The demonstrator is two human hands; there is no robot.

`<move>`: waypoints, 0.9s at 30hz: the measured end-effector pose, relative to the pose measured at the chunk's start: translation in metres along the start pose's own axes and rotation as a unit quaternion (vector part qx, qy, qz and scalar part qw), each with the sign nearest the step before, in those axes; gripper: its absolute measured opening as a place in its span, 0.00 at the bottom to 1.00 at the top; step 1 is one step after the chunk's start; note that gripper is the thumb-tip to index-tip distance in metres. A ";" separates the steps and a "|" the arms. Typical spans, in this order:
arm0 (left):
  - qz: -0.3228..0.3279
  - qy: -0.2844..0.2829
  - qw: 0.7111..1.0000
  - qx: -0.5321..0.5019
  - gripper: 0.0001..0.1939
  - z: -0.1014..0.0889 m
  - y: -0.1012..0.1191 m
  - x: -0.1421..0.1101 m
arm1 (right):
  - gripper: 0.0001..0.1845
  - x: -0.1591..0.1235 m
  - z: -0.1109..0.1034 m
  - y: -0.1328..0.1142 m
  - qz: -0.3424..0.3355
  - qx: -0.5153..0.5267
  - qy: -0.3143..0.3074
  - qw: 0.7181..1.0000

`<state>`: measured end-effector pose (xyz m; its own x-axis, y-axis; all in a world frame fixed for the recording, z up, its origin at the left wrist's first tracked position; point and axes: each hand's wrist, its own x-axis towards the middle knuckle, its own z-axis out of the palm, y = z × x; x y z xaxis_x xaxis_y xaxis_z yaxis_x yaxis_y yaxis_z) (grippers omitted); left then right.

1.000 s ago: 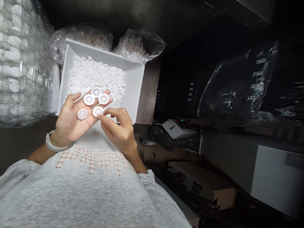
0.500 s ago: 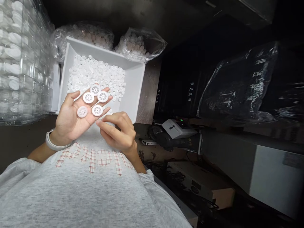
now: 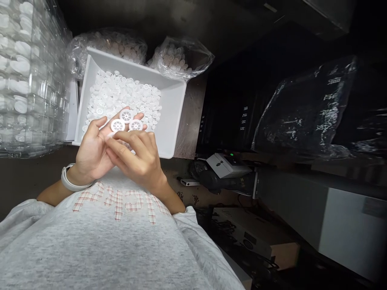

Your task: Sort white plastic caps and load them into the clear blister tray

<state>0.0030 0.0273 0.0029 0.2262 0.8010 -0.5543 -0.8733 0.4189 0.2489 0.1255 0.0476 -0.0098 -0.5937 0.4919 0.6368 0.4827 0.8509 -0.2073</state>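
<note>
Discs lie in the bin, bags behind it

We see the small, round, white spoked plastic wheels brightly lit, glare streaking the stacked clear plastic trays, and the right side sunk in deep shadow.

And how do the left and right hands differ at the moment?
The left hand is palm up; the right hand is palm down with bent fingers. The left bears white wheels on its fingers, while the right crosses over the left's palm. The left has a pale band at the wrist; the right has none. Both are close together.
</note>
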 end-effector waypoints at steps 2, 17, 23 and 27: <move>-0.002 -0.004 1.000 0.000 0.29 -0.001 0.000 0.000 | 0.08 -0.001 -0.001 0.000 0.011 -0.002 -0.011 1.000; 0.005 0.007 1.000 -0.001 0.27 0.006 0.002 0.000 | 0.05 -0.016 -0.006 0.003 -0.019 0.105 0.004 0.994; 0.026 -0.011 1.000 -0.013 0.27 0.003 -0.002 0.001 | 0.04 -0.020 -0.004 0.005 0.002 0.132 0.008 0.991; 0.027 -0.022 0.999 -0.006 0.32 0.003 -0.002 0.001 | 0.04 -0.022 -0.002 0.004 0.004 0.148 0.025 0.989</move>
<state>0.0066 0.0283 0.0046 0.1982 0.8403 -0.5046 -0.8893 0.3706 0.2678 0.1418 0.0399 -0.0237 -0.5550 0.4950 0.6686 0.2722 0.8675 -0.4163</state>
